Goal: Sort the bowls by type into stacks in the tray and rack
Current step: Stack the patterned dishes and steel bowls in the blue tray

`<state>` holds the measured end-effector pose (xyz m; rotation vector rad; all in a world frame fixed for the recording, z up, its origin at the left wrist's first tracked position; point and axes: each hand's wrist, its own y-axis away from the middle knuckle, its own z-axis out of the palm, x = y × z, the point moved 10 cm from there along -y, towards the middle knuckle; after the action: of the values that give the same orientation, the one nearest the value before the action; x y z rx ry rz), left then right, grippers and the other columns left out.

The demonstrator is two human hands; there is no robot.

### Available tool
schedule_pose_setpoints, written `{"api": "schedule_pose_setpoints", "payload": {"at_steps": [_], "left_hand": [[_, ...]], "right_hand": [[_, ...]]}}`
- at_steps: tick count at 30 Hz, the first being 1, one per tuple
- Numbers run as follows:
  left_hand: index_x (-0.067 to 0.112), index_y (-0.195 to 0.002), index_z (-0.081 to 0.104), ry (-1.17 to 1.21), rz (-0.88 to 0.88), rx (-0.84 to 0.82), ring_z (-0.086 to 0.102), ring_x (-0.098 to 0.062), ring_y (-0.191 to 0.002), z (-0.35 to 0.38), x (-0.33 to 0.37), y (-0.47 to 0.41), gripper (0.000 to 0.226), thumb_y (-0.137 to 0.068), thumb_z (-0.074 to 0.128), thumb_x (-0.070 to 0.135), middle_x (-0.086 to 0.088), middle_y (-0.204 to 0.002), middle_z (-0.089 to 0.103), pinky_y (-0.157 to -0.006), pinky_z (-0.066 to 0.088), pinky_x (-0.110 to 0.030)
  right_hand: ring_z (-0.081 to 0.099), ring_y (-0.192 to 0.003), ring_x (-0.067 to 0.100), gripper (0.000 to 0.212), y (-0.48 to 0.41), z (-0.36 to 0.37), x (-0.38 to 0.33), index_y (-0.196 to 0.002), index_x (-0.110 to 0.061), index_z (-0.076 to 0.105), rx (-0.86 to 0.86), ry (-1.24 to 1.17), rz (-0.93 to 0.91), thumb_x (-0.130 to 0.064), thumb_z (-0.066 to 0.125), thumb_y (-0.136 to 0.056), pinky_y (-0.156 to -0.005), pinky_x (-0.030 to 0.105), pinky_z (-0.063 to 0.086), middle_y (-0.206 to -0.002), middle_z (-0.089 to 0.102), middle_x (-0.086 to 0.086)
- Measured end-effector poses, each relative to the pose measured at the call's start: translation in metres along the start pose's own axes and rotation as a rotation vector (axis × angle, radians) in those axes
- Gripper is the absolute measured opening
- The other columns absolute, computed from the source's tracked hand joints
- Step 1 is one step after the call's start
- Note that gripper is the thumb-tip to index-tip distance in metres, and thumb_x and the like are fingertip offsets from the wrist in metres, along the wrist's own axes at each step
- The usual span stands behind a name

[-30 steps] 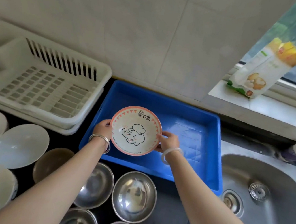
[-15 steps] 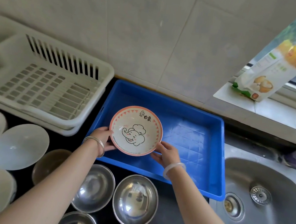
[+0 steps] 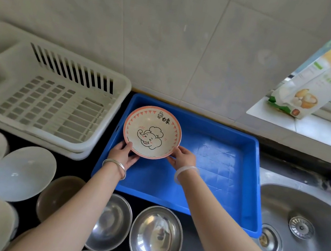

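A pink-rimmed bowl with a cartoon elephant (image 3: 152, 132) is held over the far left corner of the blue tray (image 3: 226, 171). My left hand (image 3: 122, 154) grips its near left rim, thumb on top. My right hand (image 3: 183, 157) holds the near right rim from below. The white dish rack (image 3: 42, 94) stands left of the tray with nothing in it. On the dark counter near me sit several steel bowls (image 3: 156, 235), several white bowls (image 3: 23, 173) and a brownish bowl (image 3: 57, 195).
A steel sink (image 3: 302, 236) lies right of the tray, with its drain strainer (image 3: 301, 227). A food package (image 3: 319, 83) leans on the window ledge at the upper right. The tiled wall rises just behind the tray and rack.
Both hands have carried the elephant bowl farther from me and slightly left, toward the tray's back left corner. My grip has slid from the bowl's sides to its near rim.
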<state>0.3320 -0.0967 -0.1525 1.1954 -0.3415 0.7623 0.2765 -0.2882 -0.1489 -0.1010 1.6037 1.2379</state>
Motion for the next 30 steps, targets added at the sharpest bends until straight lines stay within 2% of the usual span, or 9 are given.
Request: {"api": "schedule_pose_setpoints", "payload": {"at_steps": [3, 6, 10, 16, 19, 22, 25, 28, 30], "left_hand": [[0.007, -0.127, 0.052, 0.005, 0.043, 0.035, 0.056, -0.026, -0.103, 0.001, 0.003, -0.003, 0.032, -0.095, 0.047, 0.009, -0.013, -0.115, 0.057, -0.087, 0.048, -0.033], [0.002, -0.123, 0.055, -0.01, 0.092, 0.097, 0.056, -0.028, -0.106, -0.002, 0.006, -0.004, 0.031, -0.093, 0.049, 0.007, -0.014, -0.112, 0.058, -0.085, 0.049, -0.033], [0.0, -0.122, 0.056, 0.01, 0.121, 0.146, 0.058, -0.031, -0.108, -0.006, 0.004, 0.0, 0.031, -0.091, 0.052, 0.006, -0.017, -0.114, 0.06, -0.084, 0.05, -0.032], [0.003, -0.117, 0.058, -0.022, 0.188, 0.157, 0.057, -0.025, -0.105, 0.001, 0.004, 0.017, 0.028, -0.091, 0.05, 0.001, -0.013, -0.105, 0.062, -0.087, 0.048, -0.027], [0.001, -0.115, 0.057, -0.04, 0.16, 0.136, 0.049, -0.022, -0.091, 0.004, -0.002, 0.032, 0.025, -0.092, 0.047, 0.002, -0.006, -0.081, 0.056, -0.073, 0.049, -0.022], [-0.007, -0.131, 0.044, -0.089, 0.126, 0.077, 0.05, -0.023, -0.092, 0.014, -0.012, 0.057, 0.038, -0.093, 0.045, 0.0, -0.019, -0.101, 0.058, -0.081, 0.048, -0.027], [-0.007, -0.129, 0.046, -0.212, 0.14, 0.02, 0.052, -0.024, -0.101, 0.033, -0.029, 0.092, 0.037, -0.092, 0.047, -0.001, -0.02, -0.114, 0.053, -0.09, 0.047, -0.029], [-0.007, -0.118, 0.054, -0.378, 0.173, -0.037, 0.057, -0.018, -0.081, 0.06, -0.061, 0.13, 0.028, -0.091, 0.049, -0.001, -0.016, -0.103, 0.056, -0.067, 0.051, -0.013], [-0.006, -0.114, 0.056, -0.532, 0.163, -0.117, 0.055, -0.017, -0.075, 0.082, -0.097, 0.153, 0.026, -0.091, 0.047, -0.001, -0.014, -0.098, 0.056, -0.062, 0.05, -0.014]], "right_hand": [[0.065, -0.089, 0.029, 0.027, -0.003, 0.002, -0.002, -0.116, 0.002, 0.06, 0.019, -0.005, 0.024, -0.004, 0.052, -0.091, -0.063, 0.025, 0.057, -0.097, 0.066, 0.018], [0.065, -0.085, 0.028, 0.028, -0.001, 0.003, -0.003, -0.119, 0.0, 0.058, 0.011, -0.01, 0.051, -0.006, 0.052, -0.092, -0.066, 0.027, 0.055, -0.094, 0.066, 0.016], [0.065, -0.067, 0.014, 0.033, 0.008, 0.005, -0.002, -0.126, -0.009, 0.054, -0.083, 0.062, 0.05, -0.015, 0.053, -0.094, -0.061, 0.02, 0.055, -0.09, 0.067, 0.008], [0.057, -0.112, 0.023, 0.04, 0.023, 0.01, 0.002, -0.135, -0.021, 0.047, -0.197, 0.141, 0.083, -0.029, 0.049, -0.095, -0.094, 0.034, 0.049, -0.131, 0.055, 0.007], [0.055, -0.112, 0.024, 0.041, 0.034, 0.003, -0.003, -0.135, -0.022, 0.044, -0.192, 0.212, 0.067, -0.031, 0.048, -0.095, -0.09, 0.033, 0.048, -0.134, 0.051, 0.006], [0.058, -0.1, 0.024, 0.039, 0.052, -0.022, -0.016, -0.134, -0.015, 0.044, -0.113, 0.245, -0.035, -0.022, 0.043, -0.096, -0.085, 0.032, 0.048, -0.128, 0.057, 0.009], [0.058, -0.087, 0.022, 0.029, 0.082, -0.061, -0.024, -0.122, -0.012, 0.052, -0.064, 0.291, -0.141, -0.019, 0.04, -0.097, -0.071, 0.028, 0.048, -0.118, 0.062, 0.013], [0.06, -0.079, 0.02, 0.021, 0.119, -0.118, -0.022, -0.108, -0.014, 0.058, 0.009, 0.349, -0.224, -0.018, 0.04, -0.097, -0.061, 0.023, 0.044, -0.102, 0.064, 0.011], [0.062, -0.077, 0.017, 0.021, 0.145, -0.166, -0.016, -0.107, -0.014, 0.061, 0.104, 0.417, -0.269, -0.017, 0.043, -0.096, -0.063, 0.023, 0.046, -0.098, 0.066, 0.008]]}}
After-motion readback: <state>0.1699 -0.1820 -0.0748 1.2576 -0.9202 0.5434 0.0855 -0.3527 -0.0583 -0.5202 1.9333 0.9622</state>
